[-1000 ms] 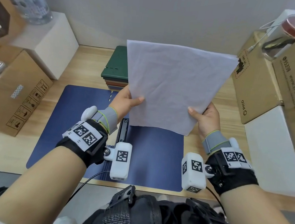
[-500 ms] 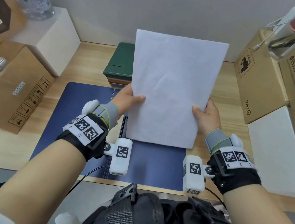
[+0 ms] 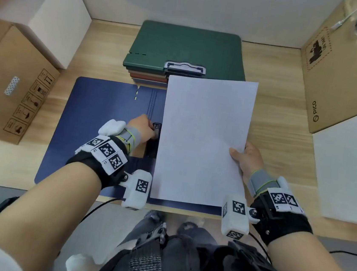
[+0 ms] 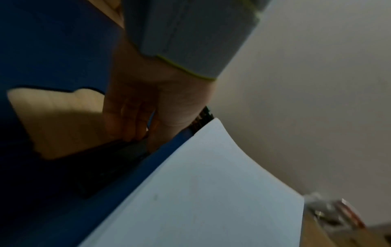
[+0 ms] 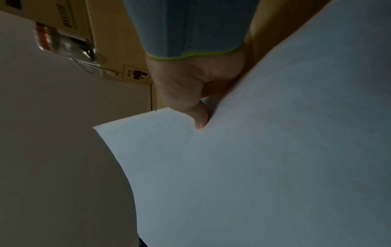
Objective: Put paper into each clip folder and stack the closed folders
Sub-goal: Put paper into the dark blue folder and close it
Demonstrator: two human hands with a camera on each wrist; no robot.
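My right hand [image 3: 247, 160] pinches the paper [image 3: 204, 138] at centre frame, over the open blue folder [image 3: 100, 113], while my left hand [image 3: 144, 127] seems to grip its black clip [image 3: 153, 140], probably lifting it so the sheet slides under.

You are getting even, soft light in the head view, where the paper [image 3: 204, 138] is showing bright and sharp, with lines bending toward the wide-angle edges. Both wrist views are running dim and grainy. The left hand [image 4: 146, 107] is sitting in shadow and slightly blurred, and the cardboard box [image 5: 114, 43] behind the right hand [image 5: 190, 86] is smearing out of focus.
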